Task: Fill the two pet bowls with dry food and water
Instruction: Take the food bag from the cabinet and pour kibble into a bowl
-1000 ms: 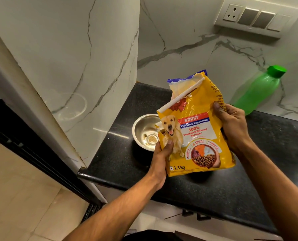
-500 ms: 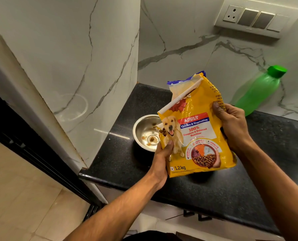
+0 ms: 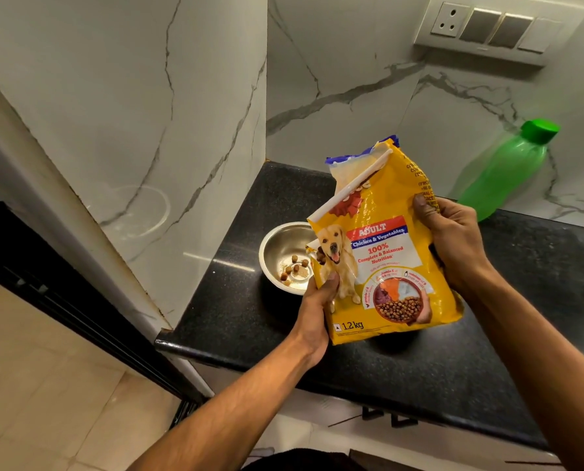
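A yellow bag of dog food (image 3: 382, 256) is tilted to the left over a steel bowl (image 3: 277, 246) on the black counter. My left hand (image 3: 318, 304) grips the bag's lower left edge. My right hand (image 3: 454, 243) holds its right side. Several brown kibble pieces (image 3: 295, 266) lie in the bowl's bottom, and a few more sit at the bag's open corner just above the bowl's rim. The bag hides the bowl's right part. Only one bowl is in view. A green capped bottle (image 3: 501, 171) leans against the back wall at the right.
The black counter (image 3: 236, 311) ends in a rounded front edge with a drop to the tiled floor (image 3: 28, 385) at the left. Marble walls close the corner behind and left of the bowl. A switch panel (image 3: 491, 27) is mounted high on the back wall.
Kibble has begun to fall from the bag's corner into the bowl, which held none a second ago. Both hands and the bag have kept nearly the same place.
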